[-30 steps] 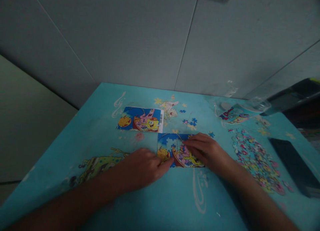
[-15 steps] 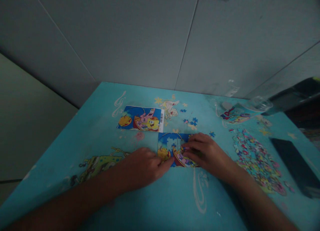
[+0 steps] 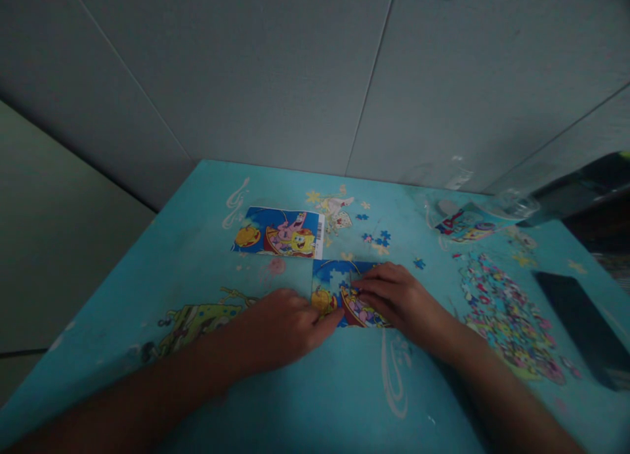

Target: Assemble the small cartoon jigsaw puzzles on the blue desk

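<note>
A partly assembled jigsaw puzzle (image 3: 367,315) with a blue cartoon picture lies flat on the table, with a gap in its upper middle. My left hand (image 3: 290,326) is closed at its lower left, fingers curled, one digit stretched along the lower edge and pressing it down. Over the puzzle's right part, my right hand (image 3: 394,290) pinches at the edge of the gap. What looks like a small puzzle piece is between its fingertips, mostly hidden. Behind the puzzle, to the left, lies a printed picture card (image 3: 280,232) with the same scene.
Several loose blue pieces (image 3: 382,237) lie behind the puzzle, with one piece (image 3: 419,263) further right. A heap of mixed pieces (image 3: 509,316) spreads at the right, beside a dark flat object (image 3: 583,326). A clear plastic jar (image 3: 485,221) lies near the wall (image 3: 275,80).
My right fingertips have shifted slightly left toward the gap in the puzzle. My left hand stays in place on the lower edge. The view has moved very slightly.
</note>
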`<state>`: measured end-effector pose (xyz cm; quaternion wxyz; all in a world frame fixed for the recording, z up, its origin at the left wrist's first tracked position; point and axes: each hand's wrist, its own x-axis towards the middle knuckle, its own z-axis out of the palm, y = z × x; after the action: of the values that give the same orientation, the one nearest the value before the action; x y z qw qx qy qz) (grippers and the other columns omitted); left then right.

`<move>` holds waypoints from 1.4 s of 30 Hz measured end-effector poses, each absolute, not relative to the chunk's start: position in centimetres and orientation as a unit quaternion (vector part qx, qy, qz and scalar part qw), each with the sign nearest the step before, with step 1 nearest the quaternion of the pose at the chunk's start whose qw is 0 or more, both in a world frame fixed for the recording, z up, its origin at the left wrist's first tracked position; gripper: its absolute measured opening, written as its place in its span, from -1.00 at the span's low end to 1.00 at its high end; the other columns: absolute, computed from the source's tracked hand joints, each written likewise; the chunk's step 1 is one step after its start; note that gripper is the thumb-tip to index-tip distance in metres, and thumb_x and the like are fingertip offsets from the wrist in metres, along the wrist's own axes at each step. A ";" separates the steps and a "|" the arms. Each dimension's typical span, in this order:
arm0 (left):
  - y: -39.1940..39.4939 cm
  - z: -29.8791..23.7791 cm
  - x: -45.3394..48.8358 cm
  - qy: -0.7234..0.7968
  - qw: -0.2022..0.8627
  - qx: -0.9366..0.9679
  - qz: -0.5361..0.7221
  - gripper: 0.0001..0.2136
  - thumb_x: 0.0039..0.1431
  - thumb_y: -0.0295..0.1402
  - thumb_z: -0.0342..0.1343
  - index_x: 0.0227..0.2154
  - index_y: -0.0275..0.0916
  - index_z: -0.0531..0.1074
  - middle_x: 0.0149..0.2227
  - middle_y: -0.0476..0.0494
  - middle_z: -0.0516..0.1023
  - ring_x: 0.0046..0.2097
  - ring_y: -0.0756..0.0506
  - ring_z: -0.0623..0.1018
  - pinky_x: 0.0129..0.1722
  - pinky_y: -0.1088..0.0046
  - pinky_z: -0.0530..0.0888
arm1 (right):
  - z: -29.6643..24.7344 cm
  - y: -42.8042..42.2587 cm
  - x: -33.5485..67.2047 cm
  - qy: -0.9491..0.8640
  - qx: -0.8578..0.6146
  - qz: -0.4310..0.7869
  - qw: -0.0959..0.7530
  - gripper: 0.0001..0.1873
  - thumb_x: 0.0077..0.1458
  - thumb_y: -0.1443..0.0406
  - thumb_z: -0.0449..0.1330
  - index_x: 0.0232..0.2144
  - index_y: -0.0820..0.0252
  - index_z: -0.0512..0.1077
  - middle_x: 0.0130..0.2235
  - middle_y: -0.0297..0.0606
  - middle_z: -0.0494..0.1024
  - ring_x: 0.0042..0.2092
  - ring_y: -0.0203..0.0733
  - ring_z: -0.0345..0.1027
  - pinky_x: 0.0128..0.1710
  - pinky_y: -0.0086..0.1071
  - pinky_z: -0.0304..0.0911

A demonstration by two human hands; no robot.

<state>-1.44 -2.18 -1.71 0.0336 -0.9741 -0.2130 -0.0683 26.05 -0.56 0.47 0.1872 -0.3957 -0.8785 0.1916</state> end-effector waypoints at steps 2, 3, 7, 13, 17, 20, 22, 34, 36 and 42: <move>-2.2 -1.6 -1.4 -0.212 0.033 -0.975 -0.062 -0.61 0.33 -0.41 0.11 0.18 -0.24 0.28 -0.47 0.04 0.51 -0.49 -0.09 0.51 -0.51 0.31 0.29 | 0.4 -0.6 25.7 -0.880 -0.394 0.186 0.190 -0.71 0.34 0.25 0.14 0.04 0.13 0.53 -0.08 -0.15 0.57 -0.07 -0.08 0.40 -0.05 -0.15 0.34; -2.2 -1.5 -1.4 -0.212 0.033 -0.975 -0.058 -0.61 0.33 -0.42 0.12 0.18 -0.24 0.28 -0.47 0.04 0.51 -0.49 -0.09 0.50 -0.51 0.32 0.29 | 0.4 -0.6 25.6 -0.881 -0.393 0.185 0.189 -0.71 0.34 0.26 0.14 0.04 0.13 0.53 -0.08 -0.15 0.57 -0.06 -0.08 0.41 -0.05 -0.15 0.34; -2.2 -1.4 -1.4 -0.212 0.036 -0.975 -0.054 -0.61 0.31 -0.43 0.12 0.17 -0.24 0.29 -0.47 0.03 0.52 -0.50 -0.08 0.50 -0.52 0.32 0.28 | 0.5 -0.7 25.3 -0.883 -0.390 0.182 0.187 -0.71 0.34 0.26 0.14 0.04 0.14 0.53 -0.07 -0.16 0.57 -0.05 -0.08 0.41 -0.04 -0.15 0.34; -2.2 -1.8 -1.5 -0.214 0.036 -0.973 -0.074 -0.62 0.33 -0.40 0.11 0.18 -0.24 0.29 -0.48 0.04 0.50 -0.50 -0.08 0.49 -0.52 0.29 0.27 | 1.0 -0.8 25.3 -0.883 -0.394 0.185 0.175 -0.74 0.33 0.25 0.15 -0.01 0.09 0.56 -0.08 -0.19 0.56 -0.07 -0.10 0.40 -0.04 -0.15 0.31; -2.1 -1.8 -1.5 -0.213 0.033 -0.974 -0.073 -0.62 0.34 -0.41 0.09 0.19 -0.24 0.29 -0.48 0.03 0.50 -0.50 -0.07 0.49 -0.52 0.31 0.27 | 1.2 -0.9 25.3 -0.886 -0.394 0.183 0.164 -0.77 0.33 0.23 0.16 -0.06 0.04 0.58 -0.10 -0.20 0.55 -0.08 -0.10 0.39 -0.05 -0.16 0.28; -2.1 -1.6 -1.4 -0.213 0.029 -0.974 -0.073 -0.62 0.35 -0.42 0.08 0.19 -0.25 0.29 -0.49 0.03 0.49 -0.50 -0.06 0.48 -0.50 0.33 0.28 | 1.2 -0.9 25.3 -0.886 -0.398 0.175 0.163 -0.77 0.32 0.24 0.16 -0.07 0.04 0.59 -0.09 -0.18 0.55 -0.08 -0.09 0.39 -0.06 -0.16 0.28; -2.2 -1.6 -1.4 -0.216 0.029 -0.973 -0.075 -0.62 0.35 -0.42 0.08 0.19 -0.26 0.30 -0.49 0.02 0.49 -0.50 -0.06 0.48 -0.49 0.35 0.29 | 1.1 -0.9 25.3 -0.886 -0.400 0.171 0.161 -0.77 0.32 0.25 0.16 -0.07 0.04 0.59 -0.09 -0.17 0.55 -0.08 -0.08 0.39 -0.06 -0.16 0.28; -2.2 -1.3 -1.4 -0.213 0.029 -0.975 -0.060 -0.63 0.33 -0.43 0.11 0.17 -0.25 0.31 -0.48 0.01 0.50 -0.49 -0.06 0.48 -0.50 0.34 0.28 | 1.2 -1.0 25.4 -0.885 -0.405 0.161 0.162 -0.77 0.33 0.27 0.14 -0.07 0.08 0.58 -0.08 -0.16 0.53 -0.07 -0.07 0.37 -0.07 -0.15 0.25; -2.2 -1.5 -1.4 -0.215 0.030 -0.974 -0.066 -0.63 0.33 -0.42 0.11 0.17 -0.24 0.31 -0.48 0.01 0.50 -0.50 -0.06 0.49 -0.51 0.34 0.27 | 1.4 -1.0 25.5 -0.888 -0.401 0.162 0.158 -0.76 0.32 0.29 0.13 -0.05 0.06 0.57 -0.08 -0.16 0.52 -0.07 -0.06 0.36 -0.07 -0.15 0.24; -2.2 -1.2 -1.3 -0.210 0.037 -0.975 -0.067 -0.65 0.33 -0.43 0.09 0.15 -0.25 0.32 -0.49 0.02 0.50 -0.50 -0.08 0.49 -0.52 0.33 0.27 | 1.8 -1.3 25.2 -0.893 -0.398 0.153 0.147 -0.75 0.31 0.31 0.13 -0.04 0.06 0.56 -0.08 -0.16 0.52 -0.08 -0.05 0.36 -0.07 -0.13 0.23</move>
<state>-1.29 -2.23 -1.19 0.0368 -0.9747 -0.2101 -0.0674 25.18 -1.34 1.76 0.1467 -0.3977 -0.8927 0.1526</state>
